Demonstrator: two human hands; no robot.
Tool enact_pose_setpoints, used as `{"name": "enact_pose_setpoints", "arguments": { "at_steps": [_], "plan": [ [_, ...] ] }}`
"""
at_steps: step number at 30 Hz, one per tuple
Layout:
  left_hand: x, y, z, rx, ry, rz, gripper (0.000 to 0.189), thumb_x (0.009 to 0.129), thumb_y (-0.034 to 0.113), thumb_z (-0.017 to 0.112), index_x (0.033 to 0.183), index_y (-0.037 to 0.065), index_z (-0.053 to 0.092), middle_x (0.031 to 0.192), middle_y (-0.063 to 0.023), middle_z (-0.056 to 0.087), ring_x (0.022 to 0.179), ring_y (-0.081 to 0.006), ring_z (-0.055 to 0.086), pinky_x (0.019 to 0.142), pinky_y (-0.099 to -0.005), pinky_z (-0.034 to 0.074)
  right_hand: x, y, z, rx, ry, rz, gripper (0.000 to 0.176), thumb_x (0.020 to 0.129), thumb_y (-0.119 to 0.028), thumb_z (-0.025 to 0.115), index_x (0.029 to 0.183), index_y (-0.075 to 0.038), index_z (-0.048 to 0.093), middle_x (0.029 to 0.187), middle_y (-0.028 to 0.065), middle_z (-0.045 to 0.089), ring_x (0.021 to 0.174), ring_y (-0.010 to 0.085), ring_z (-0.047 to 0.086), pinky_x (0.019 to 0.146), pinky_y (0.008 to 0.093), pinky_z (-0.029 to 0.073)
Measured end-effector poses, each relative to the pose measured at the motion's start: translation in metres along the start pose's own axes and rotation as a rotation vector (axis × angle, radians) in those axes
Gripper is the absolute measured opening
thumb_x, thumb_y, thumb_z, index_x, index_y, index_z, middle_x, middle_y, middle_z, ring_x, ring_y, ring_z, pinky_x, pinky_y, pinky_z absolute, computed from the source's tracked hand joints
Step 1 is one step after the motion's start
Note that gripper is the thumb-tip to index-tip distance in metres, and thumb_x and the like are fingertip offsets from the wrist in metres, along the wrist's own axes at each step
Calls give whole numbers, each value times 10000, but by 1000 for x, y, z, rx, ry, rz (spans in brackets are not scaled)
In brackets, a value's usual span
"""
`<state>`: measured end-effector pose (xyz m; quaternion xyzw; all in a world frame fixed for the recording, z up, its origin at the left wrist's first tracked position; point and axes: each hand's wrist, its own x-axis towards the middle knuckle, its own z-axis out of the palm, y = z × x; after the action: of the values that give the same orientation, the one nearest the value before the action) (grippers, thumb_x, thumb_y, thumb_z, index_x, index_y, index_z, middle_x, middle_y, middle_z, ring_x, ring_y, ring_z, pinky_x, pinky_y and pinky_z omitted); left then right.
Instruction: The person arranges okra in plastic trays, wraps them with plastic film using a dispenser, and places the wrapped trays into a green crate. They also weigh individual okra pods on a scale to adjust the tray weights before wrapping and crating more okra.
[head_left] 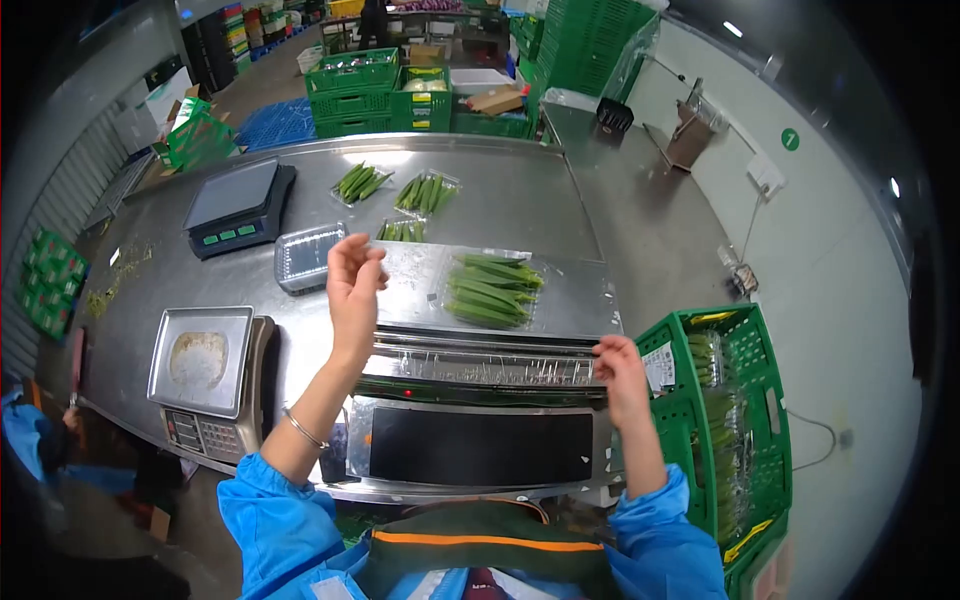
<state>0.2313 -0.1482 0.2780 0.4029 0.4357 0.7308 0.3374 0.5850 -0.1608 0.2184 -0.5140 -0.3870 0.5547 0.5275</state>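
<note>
One numeral can be read: a 1 on the round green sign (790, 139), fixed to the pale wall (725, 125) beyond the right edge of the tabletop (500, 195); the white label (660, 368) on the green crate (770, 470) by the tabletop's near right corner carries dark print too small to read; the green display (229, 237) of the black scale (235, 195), toward the far left corner, shows no digits that can be made out; the keypad (218, 437) marks on the scale nearer the near edge are illegible too.
</note>
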Motion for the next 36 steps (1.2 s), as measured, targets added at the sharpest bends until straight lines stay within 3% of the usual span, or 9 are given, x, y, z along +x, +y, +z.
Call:
{"name": "enact_pose_setpoints", "arguments": {
  "at_steps": [6, 12, 14, 20, 21, 23, 26, 31, 36],
  "plan": [
    [23, -106, -46, 861, -470, -221, 398, 773, 170, 562, 1147, 36, 538, 1092, -190, 555, 928, -272, 570, 841, -346, 453, 79, 2, -1, -419, -133, -89, 279, 824, -69, 501, 1098, -16, 525, 976, 53, 582, 836, 115, 550, 758, 229, 432],
    [30, -143, -25, 756, -422, -282, 429, 803, 200, 550, 1194, 30, 506, 1066, -184, 566, 868, -249, 588, 812, -336, 464, 138, 7, 42, -680, -266, -444, 228, 796, -108, 552, 1011, -48, 600, 968, 91, 608, 907, 179, 574, 784, 275, 447],
    [25, -141, -18, 844, -445, -213, 400, 851, 110, 526, 1233, 7, 467, 1054, -111, 583, 784, -153, 598, 671, -258, 488, 152, -4, 69, -750, -330, -456, 178, 787, -146, 575, 935, -65, 631, 907, 81, 620, 888, 202, 576, 771, 296, 442],
    [18, -151, -21, 715, -408, -241, 366, 819, 155, 558, 1161, 25, 543, 990, -191, 619, 830, -250, 619, 770, -328, 482, 177, 10, 118, -1215, -379, -617, 141, 762, -248, 626, 736, -114, 660, 697, 31, 596, 740, 216, 544, 753, 365, 360],
    [19, -144, -16, 755, -418, -273, 348, 856, 129, 552, 1171, -16, 535, 926, -119, 641, 796, -138, 599, 710, -257, 475, 178, 17, 120, -1218, -361, -687, 141, 756, -255, 632, 729, -119, 659, 686, 29, 587, 727, 215, 536, 759, 372, 345],
    [23, -145, -16, 784, -430, -287, 351, 858, 133, 554, 1173, -21, 532, 876, -103, 642, 757, -121, 586, 687, -250, 469, 189, 27, 119, -1209, -248, -876, 162, 750, -260, 649, 725, -101, 653, 646, 28, 576, 646, 177, 525, 678, 331, 369],
    [20, -138, -12, 747, -424, -339, 371, 812, 151, 565, 1148, -4, 548, 859, -156, 649, 754, -228, 624, 723, -309, 480, 189, -2, 106, -754, -200, -399, 226, 774, -255, 647, 693, -46, 621, 585, -12, 524, 570, 81, 456, 559, 246, 349],
    [17, -138, -10, 736, -440, -321, 389, 801, 147, 576, 1149, -24, 538, 806, -139, 641, 710, -213, 609, 708, -311, 480, 199, -10, 36, -741, 95, -197, 255, 762, -256, 658, 767, -1, 636, 660, 83, 604, 626, 139, 556, 600, 251, 443],
    [12, -135, 2, 775, -525, -309, 407, 788, 151, 585, 1152, -25, 535, 795, -136, 642, 689, -234, 607, 718, -335, 479, 180, 33, 7, -1041, 170, -658, 328, 779, -286, 640, 1011, -56, 618, 1028, 126, 576, 980, 223, 521, 815, 357, 402]
  ]
}}
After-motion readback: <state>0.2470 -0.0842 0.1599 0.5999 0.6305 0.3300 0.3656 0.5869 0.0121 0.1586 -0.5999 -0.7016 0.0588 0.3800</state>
